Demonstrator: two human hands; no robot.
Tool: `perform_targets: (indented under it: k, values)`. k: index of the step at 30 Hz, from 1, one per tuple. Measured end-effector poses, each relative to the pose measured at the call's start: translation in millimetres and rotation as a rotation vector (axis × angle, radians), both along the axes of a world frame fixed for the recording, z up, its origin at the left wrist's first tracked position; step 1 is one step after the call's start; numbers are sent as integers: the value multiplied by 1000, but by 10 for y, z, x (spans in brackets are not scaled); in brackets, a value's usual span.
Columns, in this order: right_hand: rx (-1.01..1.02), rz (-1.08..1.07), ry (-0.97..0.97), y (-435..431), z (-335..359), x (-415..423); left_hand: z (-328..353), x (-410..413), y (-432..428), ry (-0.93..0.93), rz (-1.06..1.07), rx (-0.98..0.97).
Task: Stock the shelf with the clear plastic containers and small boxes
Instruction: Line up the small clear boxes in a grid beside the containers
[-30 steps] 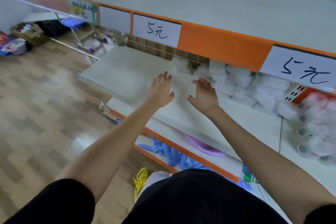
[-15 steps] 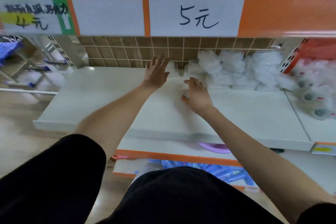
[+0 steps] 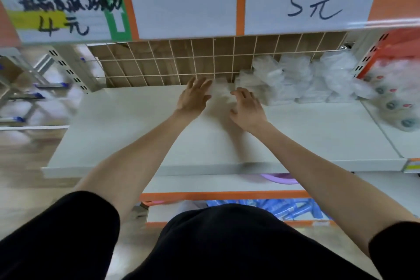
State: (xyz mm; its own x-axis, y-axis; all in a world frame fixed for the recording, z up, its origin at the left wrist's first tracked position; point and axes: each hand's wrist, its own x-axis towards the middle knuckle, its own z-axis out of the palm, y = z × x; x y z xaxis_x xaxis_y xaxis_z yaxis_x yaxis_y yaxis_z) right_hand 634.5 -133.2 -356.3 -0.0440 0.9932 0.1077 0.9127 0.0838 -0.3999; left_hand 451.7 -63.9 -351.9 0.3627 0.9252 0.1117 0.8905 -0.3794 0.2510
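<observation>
White shelf (image 3: 113, 125): a flat, level board, bare over its left half and along its front. Clear plastic containers (image 3: 302, 82): translucent, whitish packs stacked in several adjoining piles along the rear edge of the shelf, on its right half. Their outlines are blurred, so no count can be read. Single clear container (image 3: 219, 90): lies low on the shelf at the left end of the row, just beside the nearest pile, also blurred.

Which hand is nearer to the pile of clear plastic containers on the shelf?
Right. The right hand is just left of the pile; the left hand is farther left, near the wire grid.
</observation>
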Motion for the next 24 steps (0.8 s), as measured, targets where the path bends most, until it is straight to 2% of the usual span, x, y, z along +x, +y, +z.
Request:
perform_targets:
  k: [7,11,14,19,24]
  values:
    - [-49,77,-113,467,17,-469,-122,-673,-453,28,75,-32]
    - [-156,72,-123,551,-6,-573,-116,-894,-633,29,75,-40]
    - [-180,30,-186,352,-49,-606,-94,-969,-750,31,52,-42]
    - [-125,21,-254,-204,-35,-582,-39,-1001,-930,105,26,-70]
    - [-64,12,-278,-714,73,-522,-53,-966,-1165,95,-7,-121]
